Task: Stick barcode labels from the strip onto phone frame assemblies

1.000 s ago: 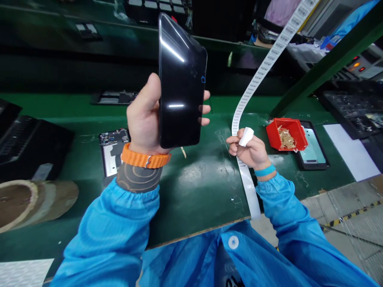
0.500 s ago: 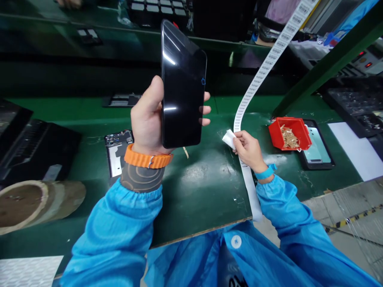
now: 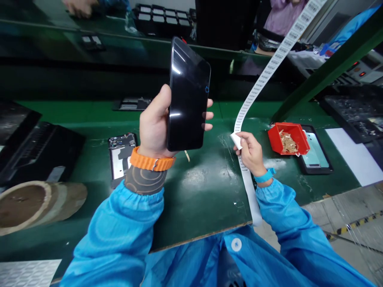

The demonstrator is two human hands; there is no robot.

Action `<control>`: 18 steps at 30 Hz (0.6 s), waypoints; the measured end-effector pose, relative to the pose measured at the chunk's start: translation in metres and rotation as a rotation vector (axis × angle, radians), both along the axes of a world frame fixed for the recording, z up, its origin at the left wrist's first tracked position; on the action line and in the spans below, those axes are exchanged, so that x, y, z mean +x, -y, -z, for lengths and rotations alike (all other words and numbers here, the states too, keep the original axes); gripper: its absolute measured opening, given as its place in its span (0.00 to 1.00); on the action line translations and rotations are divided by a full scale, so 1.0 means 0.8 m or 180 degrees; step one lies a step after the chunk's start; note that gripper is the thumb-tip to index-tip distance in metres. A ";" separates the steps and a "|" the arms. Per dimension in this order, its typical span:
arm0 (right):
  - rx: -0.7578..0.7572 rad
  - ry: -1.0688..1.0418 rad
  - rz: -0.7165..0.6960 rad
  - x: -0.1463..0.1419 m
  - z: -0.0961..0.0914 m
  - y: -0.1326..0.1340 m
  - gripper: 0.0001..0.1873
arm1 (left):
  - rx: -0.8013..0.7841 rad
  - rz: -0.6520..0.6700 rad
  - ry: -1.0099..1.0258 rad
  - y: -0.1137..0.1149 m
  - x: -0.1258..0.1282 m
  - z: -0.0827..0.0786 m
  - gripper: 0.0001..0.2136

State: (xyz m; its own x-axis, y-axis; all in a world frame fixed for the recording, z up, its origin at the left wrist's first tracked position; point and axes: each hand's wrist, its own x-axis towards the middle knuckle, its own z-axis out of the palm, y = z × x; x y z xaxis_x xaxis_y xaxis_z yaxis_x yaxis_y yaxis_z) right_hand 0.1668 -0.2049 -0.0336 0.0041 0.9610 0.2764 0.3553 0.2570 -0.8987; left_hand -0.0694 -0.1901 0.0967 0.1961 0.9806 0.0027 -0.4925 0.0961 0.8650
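Note:
My left hand (image 3: 155, 123) is wrapped round a black smartphone (image 3: 188, 99), held upright above the bench with its dark, glossy face showing. My right hand (image 3: 249, 151) pinches a small folded white piece of paper (image 3: 236, 140); whether it is a label or backing paper I cannot tell. Right behind those fingers runs a long strip of barcode labels (image 3: 260, 85), which slopes down from the upper right, passes under the hand and hangs over the front edge. An opened phone (image 3: 121, 157) with its inner parts showing lies on the bench left of my left wrist.
A red bin (image 3: 273, 139) with thin tan scraps stands beside a phone in a black tray (image 3: 317, 167). A cardboard tube (image 3: 64, 203) and black boxes (image 3: 44, 151) are at the left. A green post (image 3: 323, 71) slants at the right. A co-worker's hand (image 3: 80, 7) shows at the top left.
My left hand and the smartphone have moved slightly right and down in the view. The folded white paper has tilted and shifted a little right in my right hand. The view itself has shifted slightly.

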 end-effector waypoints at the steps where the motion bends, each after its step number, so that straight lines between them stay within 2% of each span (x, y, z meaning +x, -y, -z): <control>1: 0.0027 0.0014 -0.0040 0.000 0.000 0.000 0.12 | -0.0016 0.0009 -0.0006 0.000 0.000 0.000 0.27; 6: 0.0300 0.0277 -0.0109 -0.003 0.001 0.001 0.12 | -0.0036 0.0184 0.0012 -0.002 0.003 0.011 0.26; 10: 0.0173 0.0466 -0.0220 -0.004 -0.001 0.002 0.13 | -0.0164 0.0503 0.0110 -0.006 0.019 0.037 0.25; 14: 0.0041 0.0371 -0.0324 -0.002 -0.002 0.004 0.13 | -0.0361 0.0711 0.0248 -0.006 0.036 0.065 0.25; 18: -0.0068 0.0162 -0.0354 -0.001 0.001 0.005 0.10 | -0.0539 0.0874 0.0440 -0.002 0.042 0.076 0.25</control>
State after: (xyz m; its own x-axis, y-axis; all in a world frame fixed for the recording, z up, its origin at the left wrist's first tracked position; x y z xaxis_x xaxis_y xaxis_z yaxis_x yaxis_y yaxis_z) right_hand 0.1664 -0.2086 -0.0343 -0.1163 0.9605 0.2528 0.3710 0.2781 -0.8860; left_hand -0.0359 -0.1888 0.0357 0.4618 0.8801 -0.1105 -0.5397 0.3776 0.7524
